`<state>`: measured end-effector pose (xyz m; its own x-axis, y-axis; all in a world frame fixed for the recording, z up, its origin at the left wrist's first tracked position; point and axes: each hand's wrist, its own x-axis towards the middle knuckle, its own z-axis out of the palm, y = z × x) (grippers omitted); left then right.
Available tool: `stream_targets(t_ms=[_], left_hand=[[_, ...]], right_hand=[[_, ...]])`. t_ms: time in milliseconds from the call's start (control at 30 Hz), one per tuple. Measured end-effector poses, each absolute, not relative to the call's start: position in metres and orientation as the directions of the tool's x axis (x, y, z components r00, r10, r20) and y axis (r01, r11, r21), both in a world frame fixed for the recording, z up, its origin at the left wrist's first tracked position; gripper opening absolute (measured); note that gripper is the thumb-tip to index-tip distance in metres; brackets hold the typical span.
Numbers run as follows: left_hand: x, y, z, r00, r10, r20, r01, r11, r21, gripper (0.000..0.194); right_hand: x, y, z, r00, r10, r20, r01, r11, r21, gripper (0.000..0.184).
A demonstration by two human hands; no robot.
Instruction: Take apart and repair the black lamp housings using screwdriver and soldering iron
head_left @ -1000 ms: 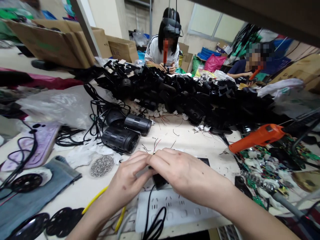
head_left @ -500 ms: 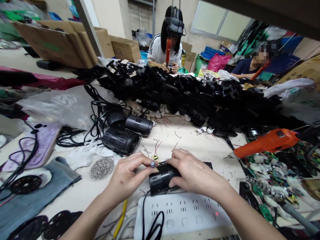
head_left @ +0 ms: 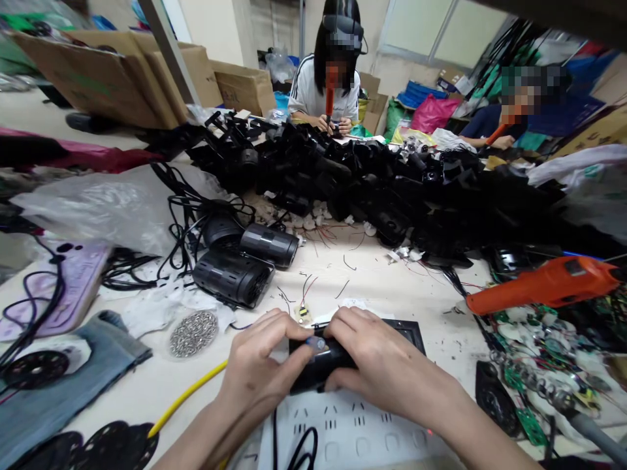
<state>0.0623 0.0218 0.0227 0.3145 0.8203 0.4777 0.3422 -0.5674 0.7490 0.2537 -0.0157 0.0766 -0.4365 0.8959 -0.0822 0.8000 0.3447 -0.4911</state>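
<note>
My right hand (head_left: 365, 349) is wrapped over the top of a black cylindrical housing (head_left: 321, 371), which lies across the near side of the table. Between the thumb and forefinger of my left hand (head_left: 269, 356) is a small, round, blue-grey part (head_left: 317, 343), held against the housing's upper side; its exact kind is too small to tell. A flat black panel (head_left: 410, 331) shows beyond my right wrist. Just behind the housing lies a tiny circuit board with thin wires (head_left: 304, 314).
A white power strip (head_left: 362, 431) lies below my hands. An orange electric screwdriver (head_left: 543, 285) is at right, above loose circuit boards. Left are a dish of screws (head_left: 193, 333) and black cylindrical units (head_left: 232, 277). Behind a heap of black parts (head_left: 333, 170), two people work.
My left hand has brought the small part slightly right and down, against the housing. The camera view has shifted a little, and my right hand keeps its grip.
</note>
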Motion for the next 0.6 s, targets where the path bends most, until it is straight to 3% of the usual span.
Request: stream_targets(t_ms=[133,233,300,333,400,467,600], left_hand=[[0.06,0.017,0.017,0.299,0.815,0.497,0.301,-0.574,0.762,0.005],[0.057,0.011,0.007,0.311,0.847,0.431,0.358,-0.524,0.772,0.009],[0.056,0.006,-0.001,0.331,0.889,0.315,0.434,-0.44,0.786,0.03],[0.055,0.003,-0.004,0.338,0.91,0.24,0.466,-0.384,0.797,0.043],[0.056,-0.001,-0.009,0.347,0.932,0.103,0.501,-0.278,0.819,0.059],[0.056,-0.004,-0.009,0.353,0.935,0.037,0.506,-0.223,0.833,0.061],[0.058,-0.009,-0.007,0.299,0.951,0.076,0.456,-0.212,0.864,0.062]], right_hand=[[0.242,-0.016,0.081,-0.434,0.9,0.037,0.675,0.352,-0.648,0.047],[0.228,-0.013,0.075,-0.467,0.864,0.19,0.678,0.488,-0.55,0.028],[0.223,-0.01,0.071,-0.475,0.836,0.274,0.687,0.547,-0.478,0.012],[0.221,-0.009,0.071,-0.462,0.834,0.3,0.687,0.551,-0.474,0.014],[0.222,-0.009,0.074,-0.399,0.859,0.321,0.685,0.512,-0.518,0.015],[0.227,-0.01,0.081,-0.316,0.886,0.34,0.688,0.461,-0.561,0.013],[0.237,-0.019,0.092,-0.197,0.89,0.41,0.679,0.426,-0.598,0.007]])
